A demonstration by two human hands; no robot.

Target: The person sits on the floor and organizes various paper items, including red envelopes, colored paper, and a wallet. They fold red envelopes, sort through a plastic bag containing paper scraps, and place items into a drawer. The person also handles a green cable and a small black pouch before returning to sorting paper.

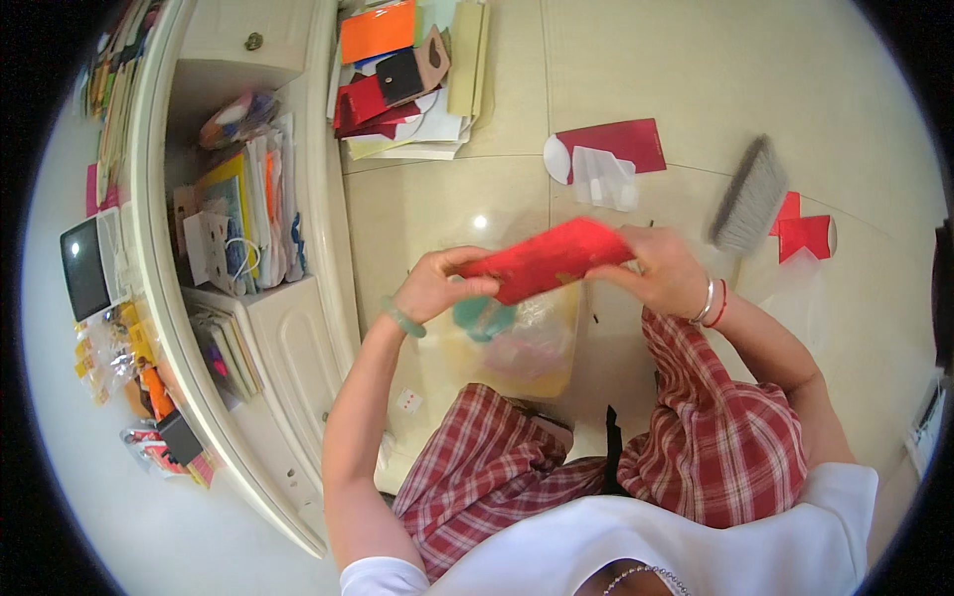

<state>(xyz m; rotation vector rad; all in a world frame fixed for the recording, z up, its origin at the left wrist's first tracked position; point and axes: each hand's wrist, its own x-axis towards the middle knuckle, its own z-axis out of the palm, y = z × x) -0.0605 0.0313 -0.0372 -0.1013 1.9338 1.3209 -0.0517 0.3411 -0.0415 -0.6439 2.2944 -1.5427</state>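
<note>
A red envelope [553,262] with faint gold marks is stretched between my two hands, above the floor in front of my knees. My left hand [440,288] pinches its left end, thumb on the near side. At its right end my right hand [658,270] grips the edge; the fingers there are slightly smeared by motion. Beneath the envelope lies a yellowish plastic bag [556,372] with a green piece [484,318] and pinkish plastic showing in it. Part of the bag is hidden by the envelope and my hands.
A grey brush [750,199] and red packets [805,236] lie at right. A dark red folder [626,142] and translucent sleeve [603,181] rest ahead. Far left stands a pile of papers [462,74] with a black wallet [400,76]. A white cabinet [293,338] lines my left side.
</note>
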